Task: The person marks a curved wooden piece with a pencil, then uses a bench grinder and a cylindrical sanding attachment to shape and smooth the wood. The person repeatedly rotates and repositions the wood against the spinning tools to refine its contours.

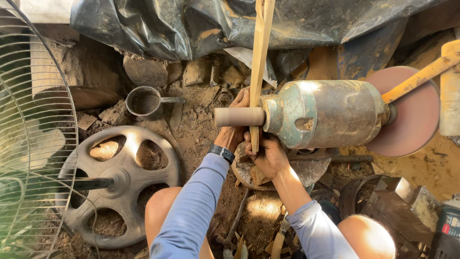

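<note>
Pale wood, the thin strip (259, 57) is looking light, stiff and likely snappable. Both hands are gripping its lower end: left hand (234, 128) and right hand (266, 156), fingers closed, pressing it beside the motor's sanding drum (238, 116).

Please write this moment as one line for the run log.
left hand: holds wooden strip | right hand: grips strip's lower end | strip: against sanding drum of motor

Left hand (235, 127) and right hand (266, 154) press a wooden strip (259, 57) against the motor's sanding drum (238, 116); both grip it.
</note>
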